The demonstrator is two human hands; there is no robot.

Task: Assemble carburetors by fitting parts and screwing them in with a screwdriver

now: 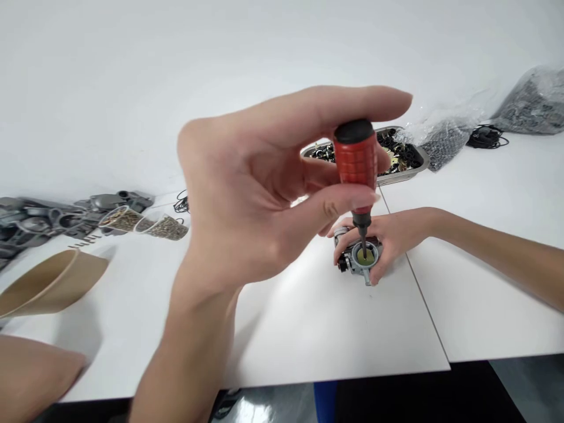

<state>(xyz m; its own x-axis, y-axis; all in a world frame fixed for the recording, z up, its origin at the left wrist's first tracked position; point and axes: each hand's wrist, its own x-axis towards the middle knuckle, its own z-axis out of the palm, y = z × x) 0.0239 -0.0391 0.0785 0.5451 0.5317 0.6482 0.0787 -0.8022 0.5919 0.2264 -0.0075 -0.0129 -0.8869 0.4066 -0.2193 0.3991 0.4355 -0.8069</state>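
Note:
My left hand [255, 182] is closed on a screwdriver [358, 155] with a red handle and a black cap. The thumb and a finger behind pinch the handle, while the index finger stretches out above the cap. Its shaft points down to a small grey metal carburetor [358, 264], with the tip at a brass-coloured disc [365, 256] inside the round opening. Wrapped around the carburetor from the right, my right hand [394, 238] holds it on the white table, thumb on the near side. Some of its fingers are hidden behind the screwdriver and the body.
A metal tray [408, 172] of small black and brass parts stands behind. Plastic bags [449, 141] of parts and a black cable coil [487, 137] lie back right. At left are grey castings [39, 220], cups of small parts [161, 226], a tan bowl [66, 282] and another person's arm [35, 367].

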